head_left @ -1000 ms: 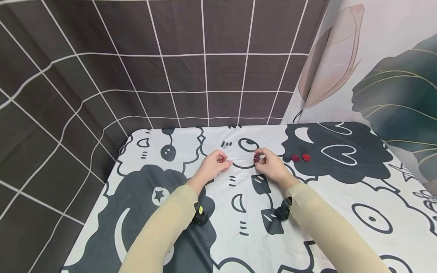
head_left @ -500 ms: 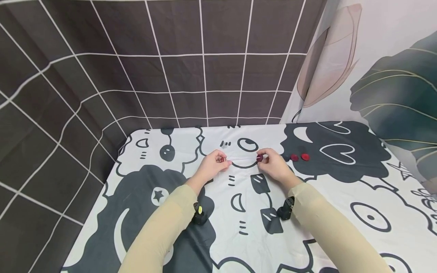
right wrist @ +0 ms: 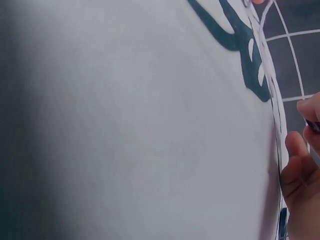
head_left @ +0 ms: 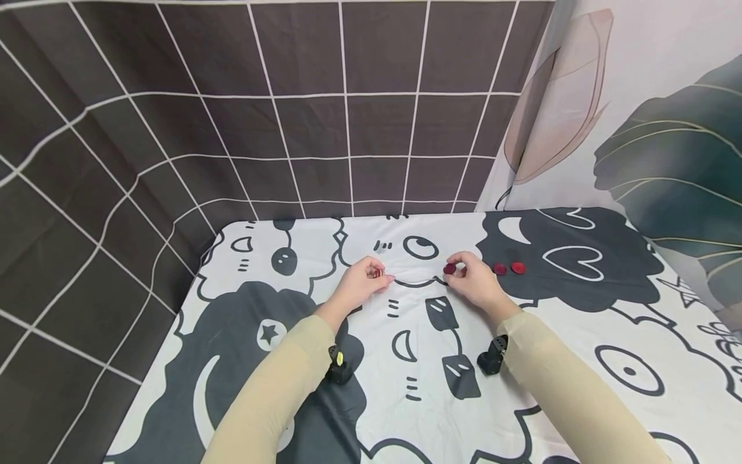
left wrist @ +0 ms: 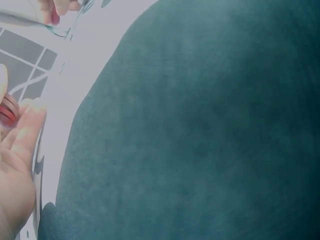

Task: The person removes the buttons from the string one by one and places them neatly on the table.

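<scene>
My left hand (head_left: 364, 282) holds a small stack of red round discs (left wrist: 8, 112) between thumb and fingers, above the patterned cloth (head_left: 377, 361). In the head view these discs are mostly covered by the fingers. To its right, my right hand (head_left: 474, 283) pinches a dark red button-like disc (head_left: 449, 269) between thumb and fingertips, its round face showing. The two hands are a short gap apart. Just beyond the right hand lie a dark red disc (head_left: 500, 269) and a brighter red disc (head_left: 518, 267) on the cloth's dark print.
A dark curtain with white grid lines (head_left: 382, 125) hangs behind the cloth's far edge and along the left. At the right is a pale curtain with leaf prints (head_left: 678, 161). Black wrist cameras sit below both wrists.
My right hand has drifted a little right, away from the left, with the dark red disc. A dark disc beside the other two is now hidden behind it. The left hand keeps its place.
</scene>
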Motion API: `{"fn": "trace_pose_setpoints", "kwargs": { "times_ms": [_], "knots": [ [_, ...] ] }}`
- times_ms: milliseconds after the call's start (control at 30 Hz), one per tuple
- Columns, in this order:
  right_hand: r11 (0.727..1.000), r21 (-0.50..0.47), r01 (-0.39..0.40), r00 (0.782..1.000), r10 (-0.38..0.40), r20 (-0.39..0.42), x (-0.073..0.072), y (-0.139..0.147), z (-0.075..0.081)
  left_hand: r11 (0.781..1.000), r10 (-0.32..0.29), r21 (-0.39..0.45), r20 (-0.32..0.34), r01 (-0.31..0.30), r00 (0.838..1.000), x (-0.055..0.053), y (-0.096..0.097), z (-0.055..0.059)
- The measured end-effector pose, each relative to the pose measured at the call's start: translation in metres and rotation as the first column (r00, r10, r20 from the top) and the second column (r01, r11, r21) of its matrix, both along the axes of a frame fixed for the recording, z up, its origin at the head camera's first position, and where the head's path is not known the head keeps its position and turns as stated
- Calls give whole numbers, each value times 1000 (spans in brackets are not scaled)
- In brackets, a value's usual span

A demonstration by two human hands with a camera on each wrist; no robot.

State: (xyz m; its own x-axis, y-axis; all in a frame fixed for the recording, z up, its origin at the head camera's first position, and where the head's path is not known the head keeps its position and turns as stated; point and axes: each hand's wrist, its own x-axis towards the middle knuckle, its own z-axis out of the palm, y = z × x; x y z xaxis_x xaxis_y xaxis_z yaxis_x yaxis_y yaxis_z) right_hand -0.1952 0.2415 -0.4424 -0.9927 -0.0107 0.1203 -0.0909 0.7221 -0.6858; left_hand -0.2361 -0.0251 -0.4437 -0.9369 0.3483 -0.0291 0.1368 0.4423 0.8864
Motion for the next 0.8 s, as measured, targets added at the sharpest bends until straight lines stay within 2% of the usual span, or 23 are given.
{"fn": "trace_pose_setpoints", "kwargs": {
  "times_ms": [500, 667, 800],
  "knots": [
    [995, 87, 53, 999, -53, -1, 2, 19, -3, 1000, -9, 10, 0, 9, 1000, -1, -1, -2],
    [992, 118, 47, 999, -48, 5, 2, 24, -3, 1000, -8, -19, -21, 8, 1000, -1, -1, -2],
    [992, 121, 37, 999, -38, 9, 2, 28, -3, 1000, -7, -11, -17, 7, 1000, -2, -1, -3]
  ]
}}
